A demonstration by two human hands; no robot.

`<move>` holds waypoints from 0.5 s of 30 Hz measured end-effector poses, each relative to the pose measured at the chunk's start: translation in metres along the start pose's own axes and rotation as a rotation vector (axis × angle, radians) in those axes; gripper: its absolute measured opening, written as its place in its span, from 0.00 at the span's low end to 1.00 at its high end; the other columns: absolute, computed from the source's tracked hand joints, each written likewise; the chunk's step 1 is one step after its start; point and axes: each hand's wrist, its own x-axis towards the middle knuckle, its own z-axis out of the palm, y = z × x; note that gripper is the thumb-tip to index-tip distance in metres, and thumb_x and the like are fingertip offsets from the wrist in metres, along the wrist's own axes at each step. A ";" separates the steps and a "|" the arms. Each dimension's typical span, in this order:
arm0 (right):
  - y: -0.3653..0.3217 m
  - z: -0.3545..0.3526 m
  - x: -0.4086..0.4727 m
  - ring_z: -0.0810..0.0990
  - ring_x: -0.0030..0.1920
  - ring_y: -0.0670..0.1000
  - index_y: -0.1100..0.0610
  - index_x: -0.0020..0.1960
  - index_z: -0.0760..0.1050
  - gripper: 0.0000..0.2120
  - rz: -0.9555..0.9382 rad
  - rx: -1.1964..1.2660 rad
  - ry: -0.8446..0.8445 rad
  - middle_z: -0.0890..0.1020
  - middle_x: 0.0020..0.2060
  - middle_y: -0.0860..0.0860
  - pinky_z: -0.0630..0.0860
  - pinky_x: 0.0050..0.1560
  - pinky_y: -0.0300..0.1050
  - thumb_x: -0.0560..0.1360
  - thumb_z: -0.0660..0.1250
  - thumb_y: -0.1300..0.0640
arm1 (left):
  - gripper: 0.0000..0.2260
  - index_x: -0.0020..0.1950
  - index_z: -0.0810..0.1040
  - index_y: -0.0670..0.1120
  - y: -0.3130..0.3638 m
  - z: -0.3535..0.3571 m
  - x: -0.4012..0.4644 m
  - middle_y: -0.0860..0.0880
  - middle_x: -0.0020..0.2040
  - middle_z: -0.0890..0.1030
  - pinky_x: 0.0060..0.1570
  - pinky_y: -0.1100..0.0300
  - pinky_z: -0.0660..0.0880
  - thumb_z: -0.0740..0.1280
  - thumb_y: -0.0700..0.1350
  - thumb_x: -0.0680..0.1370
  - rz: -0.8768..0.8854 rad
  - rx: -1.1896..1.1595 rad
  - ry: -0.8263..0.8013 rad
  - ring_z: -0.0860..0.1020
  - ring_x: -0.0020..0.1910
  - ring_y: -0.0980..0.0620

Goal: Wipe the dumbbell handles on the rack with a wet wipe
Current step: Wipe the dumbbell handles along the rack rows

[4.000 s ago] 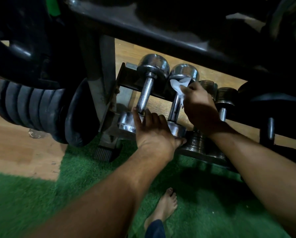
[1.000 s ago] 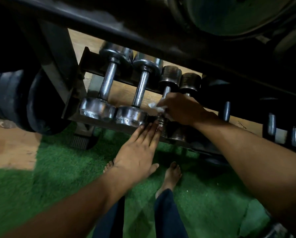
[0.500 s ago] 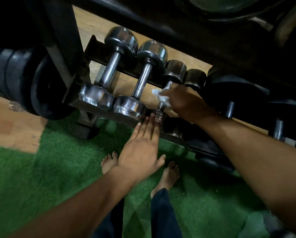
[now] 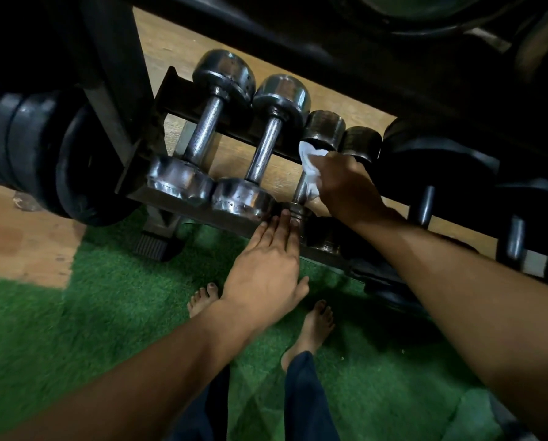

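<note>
Chrome dumbbells lie side by side across the low black rack. The leftmost dumbbell and the second dumbbell show bare knurled handles. My right hand grips a white wet wipe wrapped round the handle of the third, smaller dumbbell. My left hand lies flat with straight fingers, its fingertips touching the near end of that third dumbbell and the rack's front rail. A fourth small dumbbell sits just right of my right hand.
Black weight plates hang at the left beside an upright post. Larger black dumbbells fill the rack to the right. A dark upper shelf overhangs. My bare feet stand on green turf next to wooden floor.
My right hand with the wipe has slid up the third dumbbell's handle toward its far head. My left hand has stayed on the near end. Four seconds ago the wipe was on the second dumbbell.
</note>
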 end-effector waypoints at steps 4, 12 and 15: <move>-0.003 0.010 -0.002 0.78 0.54 0.63 0.60 0.57 0.79 0.12 0.234 0.105 0.103 0.82 0.52 0.60 0.72 0.50 0.49 0.75 0.64 0.63 | 0.40 0.82 0.50 0.36 -0.001 -0.006 0.002 0.34 0.82 0.47 0.80 0.47 0.50 0.57 0.62 0.82 0.007 0.010 -0.012 0.53 0.81 0.41; -0.008 0.013 0.014 0.80 0.56 0.58 0.55 0.68 0.76 0.21 0.720 0.607 -0.012 0.79 0.59 0.59 0.75 0.48 0.39 0.75 0.64 0.63 | 0.38 0.82 0.51 0.36 -0.004 -0.011 0.002 0.34 0.82 0.48 0.80 0.46 0.51 0.58 0.61 0.82 0.026 0.015 -0.028 0.54 0.81 0.40; -0.008 0.007 0.015 0.79 0.44 0.59 0.58 0.50 0.77 0.08 0.712 0.709 -0.154 0.78 0.46 0.60 0.76 0.40 0.43 0.76 0.62 0.67 | 0.37 0.81 0.53 0.36 -0.005 -0.011 0.002 0.34 0.82 0.49 0.80 0.46 0.51 0.58 0.59 0.82 0.030 0.018 -0.028 0.56 0.81 0.40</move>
